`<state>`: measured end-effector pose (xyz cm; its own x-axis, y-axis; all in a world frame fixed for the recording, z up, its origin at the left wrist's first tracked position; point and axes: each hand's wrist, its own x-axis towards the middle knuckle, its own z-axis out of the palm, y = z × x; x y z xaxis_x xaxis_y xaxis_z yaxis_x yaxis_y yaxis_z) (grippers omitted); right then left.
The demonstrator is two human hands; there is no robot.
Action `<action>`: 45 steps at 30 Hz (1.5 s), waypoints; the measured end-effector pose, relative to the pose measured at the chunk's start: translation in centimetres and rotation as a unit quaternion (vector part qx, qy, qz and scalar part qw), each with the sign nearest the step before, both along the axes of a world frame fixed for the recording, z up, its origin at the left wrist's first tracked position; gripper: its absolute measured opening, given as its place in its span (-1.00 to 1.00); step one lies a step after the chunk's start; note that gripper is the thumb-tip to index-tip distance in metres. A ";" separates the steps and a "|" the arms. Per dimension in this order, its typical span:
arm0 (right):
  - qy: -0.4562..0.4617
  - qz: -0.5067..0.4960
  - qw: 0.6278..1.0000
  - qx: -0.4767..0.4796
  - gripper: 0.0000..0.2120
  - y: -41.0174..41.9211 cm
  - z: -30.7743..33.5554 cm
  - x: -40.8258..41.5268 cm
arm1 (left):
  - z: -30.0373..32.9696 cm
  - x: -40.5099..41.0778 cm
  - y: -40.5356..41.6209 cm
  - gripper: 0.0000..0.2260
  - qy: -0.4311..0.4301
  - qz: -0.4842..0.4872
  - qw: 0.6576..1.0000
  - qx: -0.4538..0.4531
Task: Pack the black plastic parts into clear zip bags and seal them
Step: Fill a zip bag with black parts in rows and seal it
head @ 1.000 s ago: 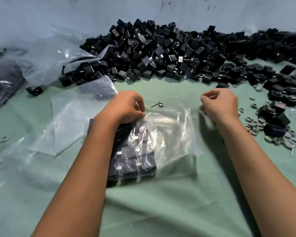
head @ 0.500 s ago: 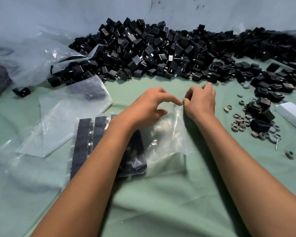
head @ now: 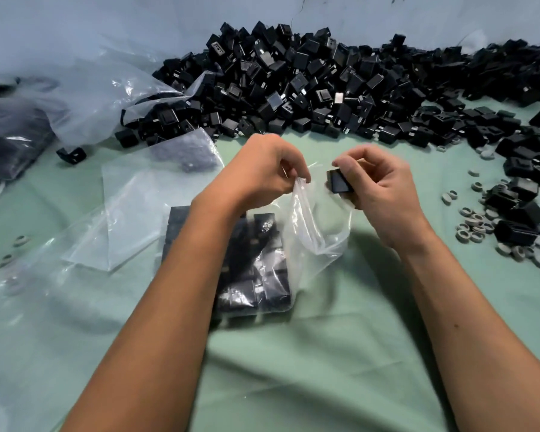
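Nearest the camera, on the green cloth-covered desk (head: pixel 309 369), a clear plastic zip bag (head: pixel 309 244) lay with its long axis running away from the viewer, rows of black parts packed in its near end and its mouth pointing far and upward. Above it, the left hand (head: pixel 262 173) pinched the mouth's edge between curled fingers, lifting it. Just beside, the right hand (head: pixel 384 185) gripped a small black rectangular plastic part (head: pixel 339 181) at the opening. Behind, a large heap of black plastic parts (head: pixel 325 88) sprawled against the wall.
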<state>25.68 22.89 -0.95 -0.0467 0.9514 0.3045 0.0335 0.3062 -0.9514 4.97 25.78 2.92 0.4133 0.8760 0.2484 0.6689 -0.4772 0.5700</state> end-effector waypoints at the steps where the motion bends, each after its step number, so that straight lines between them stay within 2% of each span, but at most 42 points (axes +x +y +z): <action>1: 0.024 0.014 0.999 0.019 -0.94 0.1 0.2 0.3 | 0.0 0.1 -0.1 -0.76 0.002 0.000 1.000 0.000; 3: 0.087 0.081 0.993 0.020 -0.84 0.2 0.6 1.3 | 0.1 0.5 -0.3 -0.80 0.006 -0.006 1.000 -0.009; 5: 0.128 0.173 0.976 -0.021 -0.76 0.1 0.9 1.9 | 0.2 0.8 -0.4 -0.82 0.011 -0.009 1.000 -0.012; 7: 0.103 0.230 0.966 -0.055 -0.75 0.1 0.7 2.0 | 0.2 1.0 -0.5 -0.84 0.009 -0.014 1.000 -0.006; 10: -0.010 0.209 0.973 -0.093 -0.90 0.2 0.2 1.7 | 0.5 0.9 -0.5 -0.84 -0.003 -0.014 1.000 0.012; 12: -0.097 0.164 0.974 -0.120 -0.80 0.2 -0.2 1.8 | 0.7 1.0 -0.5 -0.84 -0.008 -0.019 0.999 0.025; 14: -0.167 0.157 0.966 -0.121 -0.85 0.0 -0.3 1.4 | 1.1 1.4 -0.7 -0.85 -0.025 -0.031 0.999 0.033; 16: -0.172 0.178 0.964 -0.101 -0.94 -0.3 -0.3 0.7 | 1.4 2.0 -1.0 -0.82 -0.049 -0.043 0.997 0.035; 18: -0.157 0.209 0.961 -0.085 -0.87 -0.7 -0.1 0.2 | 1.5 2.6 -1.4 -0.80 -0.063 -0.051 0.996 0.037; 21: -0.202 0.237 0.947 -0.079 -0.74 -0.7 0.5 0.1 | 1.4 3.2 -1.8 -0.80 -0.067 -0.052 0.996 0.034; 24: -0.222 0.228 0.945 -0.072 -0.83 -0.7 0.1 0.1 | 1.3 3.5 -1.8 -0.80 -0.080 -0.052 0.995 0.039; 26: -0.142 0.212 0.959 -0.120 -0.55 -0.5 -0.3 -1.2 | 1.4 3.6 -1.9 -0.80 -0.091 -0.056 0.993 0.041; 27: -0.127 0.205 0.959 -0.151 -0.51 -0.2 -1.1 -1.0 | 1.5 3.6 -2.0 -0.80 -0.094 -0.057 0.993 0.043; 28: -0.189 0.208 0.951 -0.127 -0.57 0.2 -1.6 -1.5 | 1.5 3.6 -2.0 -0.79 -0.096 -0.058 0.993 0.043; 30: -0.225 0.291 0.925 -0.096 -0.72 -1.0 -2.6 -0.7 | 1.6 3.7 -2.1 -0.79 -0.096 -0.059 0.993 0.041; 31: -0.213 0.297 0.919 -0.146 -0.80 -1.4 -2.4 -1.0 | 1.6 3.6 -2.1 -0.79 -0.093 -0.058 0.993 0.038; 32: -0.222 0.258 0.920 -0.192 -0.85 -1.6 -1.3 -1.2 | 1.6 3.7 -2.1 -0.80 -0.090 -0.058 0.994 0.035; 33: -0.252 0.226 0.929 -0.151 -0.89 -1.0 -0.7 -1.2 | 1.6 3.6 -2.1 -0.80 -0.087 -0.058 0.994 0.032; 34: -0.240 0.216 0.940 -0.109 -0.95 -0.6 -0.6 -1.0 | 1.6 3.6 -2.1 -0.81 -0.086 -0.060 0.994 0.029; 36: -0.205 0.260 0.937 -0.111 -0.86 -0.8 0.4 -0.5 | 1.5 3.6 -2.0 -0.82 -0.084 -0.064 0.994 0.026; 38: -0.243 0.323 0.911 -0.086 -0.76 -0.8 0.3 -0.1 | 1.3 3.6 -1.9 -0.83 -0.081 -0.066 0.994 0.023; 40: -0.255 0.354 0.894 -0.098 -0.74 -1.1 0.5 -0.4 | 1.2 3.6 -1.8 -0.84 -0.079 -0.066 0.995 0.021; 43: -0.278 0.358 0.884 -0.117 -0.75 -1.0 0.9 0.1 | 1.0 3.6 -1.6 -0.85 -0.080 -0.068 0.994 0.020; 45: -0.303 0.337 0.883 -0.121 -0.68 -1.3 1.4 0.1 | 1.0 3.5 -1.5 -0.86 -0.079 -0.070 0.994 0.022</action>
